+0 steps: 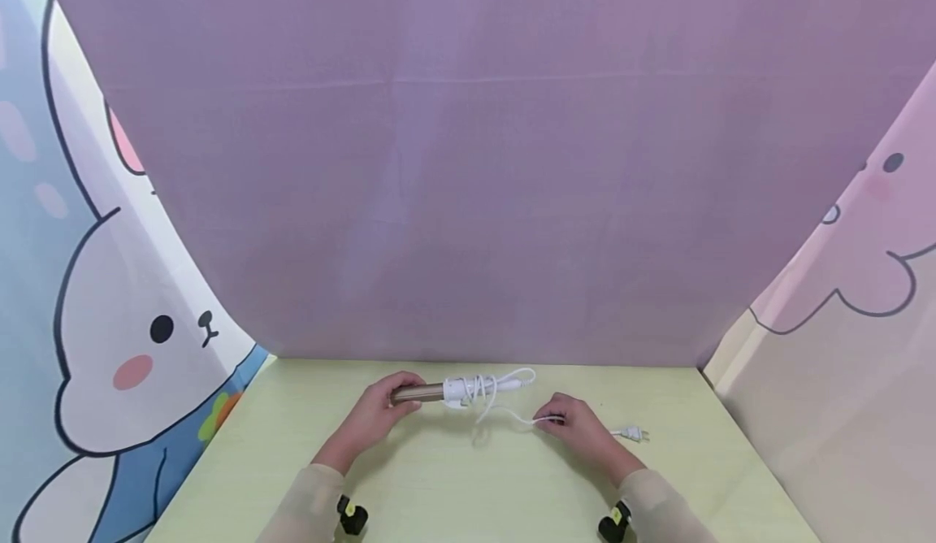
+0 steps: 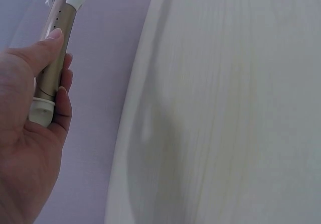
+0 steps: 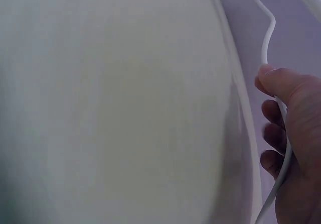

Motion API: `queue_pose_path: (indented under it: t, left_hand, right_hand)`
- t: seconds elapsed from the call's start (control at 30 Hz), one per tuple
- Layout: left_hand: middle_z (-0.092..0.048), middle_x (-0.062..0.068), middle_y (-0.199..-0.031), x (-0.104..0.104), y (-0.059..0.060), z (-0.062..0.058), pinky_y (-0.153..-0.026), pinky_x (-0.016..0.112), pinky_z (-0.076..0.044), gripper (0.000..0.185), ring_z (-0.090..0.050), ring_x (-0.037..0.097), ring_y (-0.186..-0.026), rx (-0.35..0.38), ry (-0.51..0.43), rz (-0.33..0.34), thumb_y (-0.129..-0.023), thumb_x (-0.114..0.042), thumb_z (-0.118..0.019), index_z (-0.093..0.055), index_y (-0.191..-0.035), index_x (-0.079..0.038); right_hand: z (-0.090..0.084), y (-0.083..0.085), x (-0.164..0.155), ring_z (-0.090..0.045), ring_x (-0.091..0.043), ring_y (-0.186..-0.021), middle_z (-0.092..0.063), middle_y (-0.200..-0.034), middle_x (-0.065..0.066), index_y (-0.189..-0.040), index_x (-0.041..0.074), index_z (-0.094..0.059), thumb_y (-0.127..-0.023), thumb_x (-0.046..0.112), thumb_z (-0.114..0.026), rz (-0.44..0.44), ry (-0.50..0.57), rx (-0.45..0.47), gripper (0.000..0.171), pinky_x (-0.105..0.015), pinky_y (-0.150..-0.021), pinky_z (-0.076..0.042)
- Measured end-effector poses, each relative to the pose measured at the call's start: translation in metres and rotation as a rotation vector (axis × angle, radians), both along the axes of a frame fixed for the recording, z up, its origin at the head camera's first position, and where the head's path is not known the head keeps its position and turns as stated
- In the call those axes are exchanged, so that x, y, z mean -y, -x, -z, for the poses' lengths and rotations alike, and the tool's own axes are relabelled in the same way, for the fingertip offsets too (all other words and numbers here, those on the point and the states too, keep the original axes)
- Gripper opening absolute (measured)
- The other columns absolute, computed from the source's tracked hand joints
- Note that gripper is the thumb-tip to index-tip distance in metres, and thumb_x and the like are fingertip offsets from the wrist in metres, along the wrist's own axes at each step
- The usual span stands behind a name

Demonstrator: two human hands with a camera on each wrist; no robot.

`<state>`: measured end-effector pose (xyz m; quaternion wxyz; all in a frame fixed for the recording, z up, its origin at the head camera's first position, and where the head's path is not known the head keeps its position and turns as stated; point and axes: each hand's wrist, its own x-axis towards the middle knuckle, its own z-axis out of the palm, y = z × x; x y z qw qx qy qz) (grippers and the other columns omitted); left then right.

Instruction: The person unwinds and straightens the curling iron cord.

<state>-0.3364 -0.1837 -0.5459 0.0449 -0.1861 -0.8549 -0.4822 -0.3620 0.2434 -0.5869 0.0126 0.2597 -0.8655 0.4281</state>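
A curling iron (image 1: 459,389) with a gold-brown barrel and a white handle hangs above the table, close to its far edge. My left hand (image 1: 383,406) grips it by the barrel (image 2: 59,27), thumb along one side and fingers curled around the other; a white end cap (image 2: 41,111) shows near the palm. Loops of white cord (image 1: 483,387) are wound about the handle. My right hand (image 1: 574,425) pinches the cord (image 3: 268,38) between thumb and forefinger, and the line runs on past the palm. Beyond that hand, to the right, the white plug (image 1: 630,433) sticks out with its prongs.
The pale wood-grain table (image 1: 453,494) ends at a purple cloth backdrop (image 1: 475,201). Cartoon-printed curtains stand at the left (image 1: 110,348) and right (image 1: 863,348). Black wrist cameras are strapped at both sleeves.
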Motion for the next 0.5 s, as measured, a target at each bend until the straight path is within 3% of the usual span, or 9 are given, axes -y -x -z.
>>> queue_pose_path:
  t: [0.33,0.5]
  left_hand:
    - [-0.075,0.001,-0.127,0.001,0.001,0.002,-0.101,0.052,-0.053,0.031,-0.068,0.023,-0.116,0.02,-0.003,-0.009,-0.104,-0.018,-0.08,-0.073,-0.134,-0.019]
    - [-0.075,0.003,-0.128,0.003,0.001,0.003,-0.1,0.051,-0.054,0.032,-0.069,0.025,-0.116,0.02,-0.003,-0.014,-0.104,-0.018,-0.081,-0.072,-0.135,-0.019]
  right_hand:
    - [0.002,-0.009,0.005,-0.069,-0.017,-0.106,-0.07,-0.112,0.006,-0.116,0.014,-0.082,-0.101,0.017,-0.083,0.006,-0.005,0.038,0.015,-0.033,-0.097,-0.06]
    - [-0.005,-0.015,0.013,-0.069,-0.017,-0.11,-0.073,-0.116,0.004,-0.117,0.011,-0.081,-0.105,0.012,-0.077,0.016,0.033,-0.04,0.013,-0.04,-0.101,-0.058]
